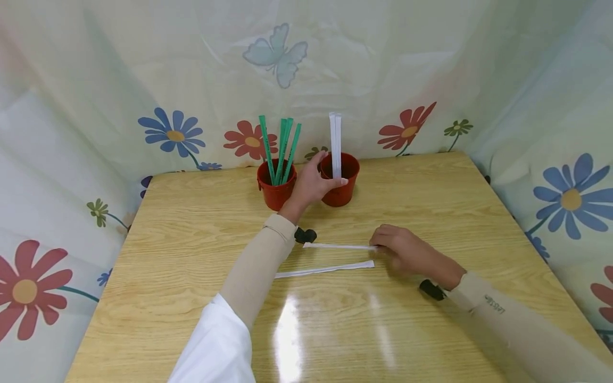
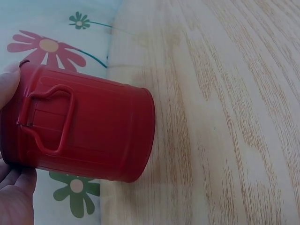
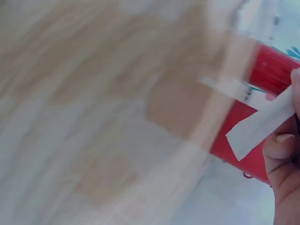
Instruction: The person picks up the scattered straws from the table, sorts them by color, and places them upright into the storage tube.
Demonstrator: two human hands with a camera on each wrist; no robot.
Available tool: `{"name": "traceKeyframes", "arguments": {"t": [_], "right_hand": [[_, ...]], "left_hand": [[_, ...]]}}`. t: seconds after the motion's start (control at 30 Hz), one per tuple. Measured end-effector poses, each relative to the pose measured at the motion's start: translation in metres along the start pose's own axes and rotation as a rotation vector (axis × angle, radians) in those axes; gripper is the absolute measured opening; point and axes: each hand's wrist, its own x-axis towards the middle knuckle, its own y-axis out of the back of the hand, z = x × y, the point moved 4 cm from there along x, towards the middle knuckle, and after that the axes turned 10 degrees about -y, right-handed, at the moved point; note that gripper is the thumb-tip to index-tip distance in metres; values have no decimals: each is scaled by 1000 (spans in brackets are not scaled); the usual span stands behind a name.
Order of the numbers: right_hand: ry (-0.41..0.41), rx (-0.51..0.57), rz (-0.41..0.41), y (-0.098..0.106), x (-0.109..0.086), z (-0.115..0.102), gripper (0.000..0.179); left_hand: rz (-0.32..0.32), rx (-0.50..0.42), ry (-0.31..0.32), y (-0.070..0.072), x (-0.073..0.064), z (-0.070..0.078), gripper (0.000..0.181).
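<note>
My left hand [image 1: 311, 185] grips the rim of the right-hand red bucket [image 1: 341, 196], thumb at the near side and fingers at the left. Its wire handle [image 2: 69, 117] shows in the left wrist view. White paper-wrapped straws [image 1: 336, 139] stand upright in that bucket. Lower on the right, my right hand [image 1: 413, 254] pinches one end of a white wrapped straw [image 1: 337, 246], held roughly level over the table. In the right wrist view an end of this straw [image 3: 262, 123] sticks out past the thumb. Nearer me lies another white wrapped straw [image 1: 330, 269], its left end hidden by my left sleeve.
A second red bucket [image 1: 276, 198] with several green wrapped straws [image 1: 283, 149] stands just left of my left hand. Both buckets are near the back edge of the wooden table [image 1: 182, 255]. A flowered curtain [image 1: 345, 53] hangs behind and at both sides.
</note>
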Motion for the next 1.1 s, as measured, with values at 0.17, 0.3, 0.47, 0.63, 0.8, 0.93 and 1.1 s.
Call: {"name": "traceKeyframes", "arguments": {"t": [0.17,0.3,0.47,0.63,0.8,0.93,1.1], "right_hand": [[-57,157,124,13,13,-2,25],[-144,301,170,18,22,-3,27],[-236,485,192,21,33,-7,20],[-313,593,230,23,50,-11,10],[-384,604,262,27,69,-7,10],[-413,650,290,31,81,0,10],[-480,682,311,37,93,9,12]], "left_hand": [[4,-4,-2,1,2,1,98],[7,-8,-19,0,3,1,99],[3,18,-17,0,1,-1,93],[18,2,-1,3,-2,-3,97],[40,-35,-21,4,-4,-4,98],[28,-37,-35,2,-2,-3,97],[16,-24,-36,-2,-1,-1,96]]}}
